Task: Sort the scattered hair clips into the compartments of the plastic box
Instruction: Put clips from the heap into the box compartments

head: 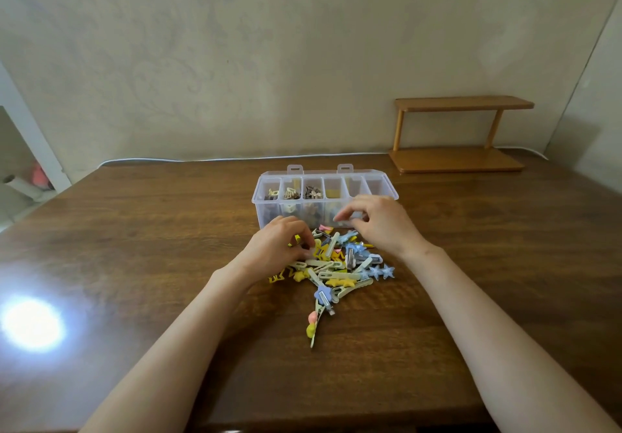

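A clear plastic box (261,201) with several compartments stands open at the middle of the table. Its left compartments hold brown and cream clips, and a middle one holds yellow ones. In front of it lies a pile of hair clips (340,272) in yellow, cream, blue and pink. My left hand (279,247) rests on the pile's left side, fingers pinched on a yellow clip (319,253). My right hand (377,222) hovers over the pile's far right, just in front of the box, fingers curled and apart; whether it holds anything is hidden.
A small two-tier wooden shelf (457,160) stands at the back right against the wall. A white cable (202,159) runs along the table's far edge. A bright light glare (32,325) sits on the wood at the left.
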`<state>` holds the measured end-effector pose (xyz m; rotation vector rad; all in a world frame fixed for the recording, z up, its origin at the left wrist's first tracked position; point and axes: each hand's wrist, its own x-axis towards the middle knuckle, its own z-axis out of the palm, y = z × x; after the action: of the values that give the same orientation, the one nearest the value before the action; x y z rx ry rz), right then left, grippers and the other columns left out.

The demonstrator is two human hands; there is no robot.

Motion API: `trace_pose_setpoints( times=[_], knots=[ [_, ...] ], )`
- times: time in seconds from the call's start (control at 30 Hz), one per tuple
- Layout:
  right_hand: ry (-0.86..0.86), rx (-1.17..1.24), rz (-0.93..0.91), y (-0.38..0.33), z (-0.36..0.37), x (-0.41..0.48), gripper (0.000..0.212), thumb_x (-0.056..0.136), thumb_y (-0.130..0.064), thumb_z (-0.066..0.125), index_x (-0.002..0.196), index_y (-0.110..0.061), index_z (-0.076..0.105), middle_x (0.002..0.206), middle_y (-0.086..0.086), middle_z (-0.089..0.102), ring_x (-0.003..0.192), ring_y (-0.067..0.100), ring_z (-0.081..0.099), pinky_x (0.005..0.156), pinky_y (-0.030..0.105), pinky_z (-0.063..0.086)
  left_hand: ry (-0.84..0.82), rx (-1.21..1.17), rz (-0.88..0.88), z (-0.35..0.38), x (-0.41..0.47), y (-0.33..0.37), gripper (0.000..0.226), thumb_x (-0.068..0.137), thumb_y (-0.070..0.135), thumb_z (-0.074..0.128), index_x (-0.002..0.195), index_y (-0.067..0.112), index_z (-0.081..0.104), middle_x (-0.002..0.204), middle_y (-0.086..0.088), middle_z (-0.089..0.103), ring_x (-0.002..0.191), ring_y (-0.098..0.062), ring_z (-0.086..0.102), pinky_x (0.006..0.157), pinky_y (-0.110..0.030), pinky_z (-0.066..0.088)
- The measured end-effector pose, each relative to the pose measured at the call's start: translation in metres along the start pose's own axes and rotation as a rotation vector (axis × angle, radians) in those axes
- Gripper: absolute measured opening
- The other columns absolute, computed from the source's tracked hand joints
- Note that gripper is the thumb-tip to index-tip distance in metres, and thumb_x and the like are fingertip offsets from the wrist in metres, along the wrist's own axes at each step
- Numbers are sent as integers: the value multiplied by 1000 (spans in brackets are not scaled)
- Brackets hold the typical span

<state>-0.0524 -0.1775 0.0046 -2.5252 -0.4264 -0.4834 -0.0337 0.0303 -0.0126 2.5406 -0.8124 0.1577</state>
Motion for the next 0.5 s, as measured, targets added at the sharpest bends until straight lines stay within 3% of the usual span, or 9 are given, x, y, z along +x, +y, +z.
trace_pose_setpoints(
  times=[0.1, 0.2, 0.33, 0.43, 0.5],
  knots=[
    [-180, -69, 57, 0, 3, -1, 41, 86, 3, 51, 103, -28, 72, 111, -9, 68, 104, 7, 59, 84, 29, 51, 2, 19, -5, 2, 0, -1, 11, 84, 17, 66, 93, 21, 63, 98, 11, 56, 99, -10, 46, 78, -25, 42],
    [-237, -104, 100, 0, 2, -1, 39, 87, -1, 56, 109, -30, 69, 116, -8, 66, 109, 10, 57, 85, 27, 46, 0, 30, -12, 3, 1, -2, 15, 86, 12, 62, 97, 22, 62, 98, 13, 55, 98, -8, 44, 77, -24, 40],
    [-224, -110, 107, 0, 1, -1, 30, 86, -9, 63, 110, -27, 68, 110, -7, 66, 101, 9, 58, 81, 26, 46, 7, 29, -7, 4, 1, -2, 17, 86, 11, 61, 99, 22, 62, 94, 15, 52, 96, -7, 44, 77, -24, 41],
    [-205, -63, 127, 2, 1, -1, 27, 86, -13, 62, 109, -28, 68, 95, -8, 64, 81, 2, 53, 68, 22, 41, 11, 35, 2, 5, 1, -2, 17, 86, 13, 62, 100, 23, 62, 92, 14, 51, 93, -6, 42, 74, -21, 37],
    [-175, 8, 144, 3, 0, 0, 24, 86, -15, 61, 103, -30, 67, 88, -9, 63, 74, 1, 53, 66, 25, 46, 12, 35, 3, 5, 1, -2, 16, 86, 14, 62, 100, 22, 63, 92, 14, 51, 93, -6, 42, 74, -21, 38]
  ],
)
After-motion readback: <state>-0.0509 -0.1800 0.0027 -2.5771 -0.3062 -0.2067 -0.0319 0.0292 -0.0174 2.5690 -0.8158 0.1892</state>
